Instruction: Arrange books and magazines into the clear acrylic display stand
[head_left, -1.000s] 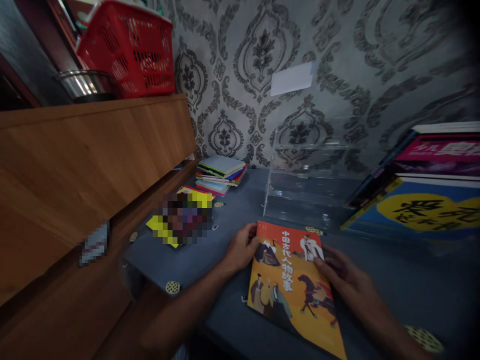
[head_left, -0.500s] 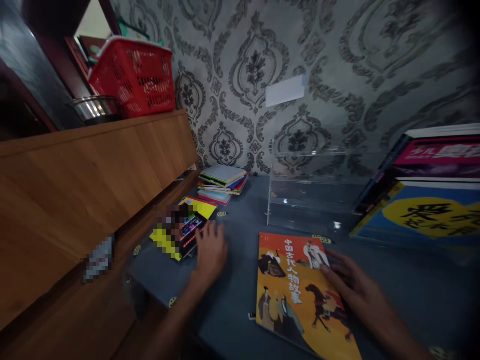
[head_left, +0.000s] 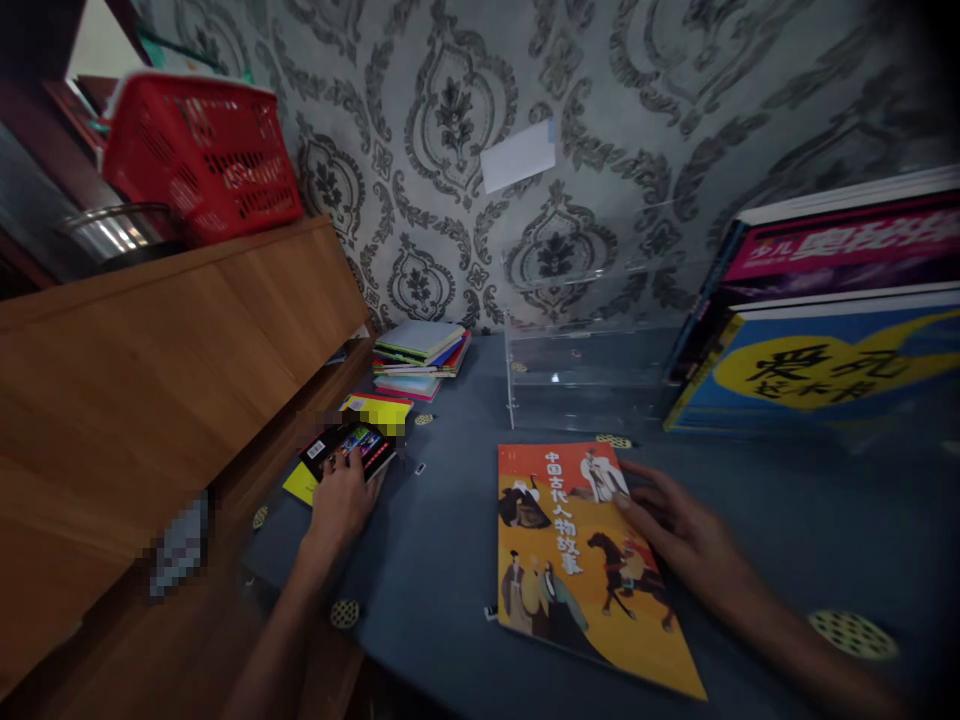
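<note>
In the head view, an orange picture book with white Chinese characters lies at a slant on the dark blue table. My right hand holds its upper right edge, the thumb on the cover and the fingers along the side. On the left, my left hand grips the near edge of a black book that has a barcode and small coloured pictures; its fingers rest on the cover and the thumb is hidden. Beneath that book lies a yellow one, partly covered.
A stack of books stands at the back by the wall. A clear acrylic rack holds upright books at right. On the wooden cabinet sit a red basket and a metal pot. The table has a front edge.
My left hand has moved left onto the black book and taken hold of it, and the book's near side looks slightly raised. My right hand stays on the orange book. The view has shifted right.
</note>
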